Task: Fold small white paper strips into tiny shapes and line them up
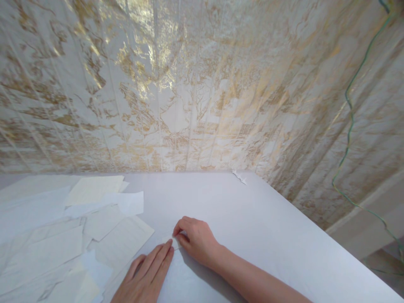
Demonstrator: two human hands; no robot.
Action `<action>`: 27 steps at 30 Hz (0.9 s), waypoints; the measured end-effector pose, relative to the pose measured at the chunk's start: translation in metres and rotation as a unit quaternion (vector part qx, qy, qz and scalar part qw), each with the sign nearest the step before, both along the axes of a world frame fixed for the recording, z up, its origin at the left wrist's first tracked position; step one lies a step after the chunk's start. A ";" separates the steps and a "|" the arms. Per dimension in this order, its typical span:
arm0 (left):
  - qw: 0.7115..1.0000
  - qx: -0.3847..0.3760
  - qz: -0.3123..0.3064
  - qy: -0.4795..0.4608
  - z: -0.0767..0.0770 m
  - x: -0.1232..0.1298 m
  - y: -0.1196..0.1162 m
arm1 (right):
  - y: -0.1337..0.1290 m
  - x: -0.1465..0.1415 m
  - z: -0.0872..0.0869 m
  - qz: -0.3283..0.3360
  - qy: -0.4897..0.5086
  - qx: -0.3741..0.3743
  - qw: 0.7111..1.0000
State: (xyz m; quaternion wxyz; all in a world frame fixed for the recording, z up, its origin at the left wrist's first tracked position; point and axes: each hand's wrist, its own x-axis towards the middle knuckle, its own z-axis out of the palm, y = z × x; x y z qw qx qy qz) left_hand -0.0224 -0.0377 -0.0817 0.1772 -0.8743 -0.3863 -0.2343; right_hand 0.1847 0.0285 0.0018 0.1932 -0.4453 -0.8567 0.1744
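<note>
A small piece of white paper (176, 244) lies on the white tabletop (252, 235), mostly covered by my fingers. My left hand (147, 269) rests flat with its fingers stretched out, the fingertips pressing on the left part of this piece. From the right, my right hand (197, 240) curls over, with thumb and forefinger pinched together at the paper's upper right edge. How much paper is between those fingertips is hidden. Left of my hands, a loose overlapping spread of cream and white paper sheets (123, 244) reaches close to my left hand.
A torn white scrap (239, 177) lies at the table's far edge. Behind the table rises a wall covered in shiny white-and-gold patterned sheeting (176, 92). A thin green wire (349, 126) hangs down at the right, beyond the table's slanting right edge.
</note>
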 end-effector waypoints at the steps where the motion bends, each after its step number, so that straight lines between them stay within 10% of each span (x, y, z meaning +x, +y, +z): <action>1: 1.000 -0.002 0.001 0.000 0.000 0.000 0.000 | -0.001 0.000 0.000 -0.001 0.000 0.001 1.000; 27: 1.000 -0.008 0.003 0.009 0.002 -0.005 0.002 | -0.007 -0.005 -0.004 -0.054 0.042 -0.017 0.998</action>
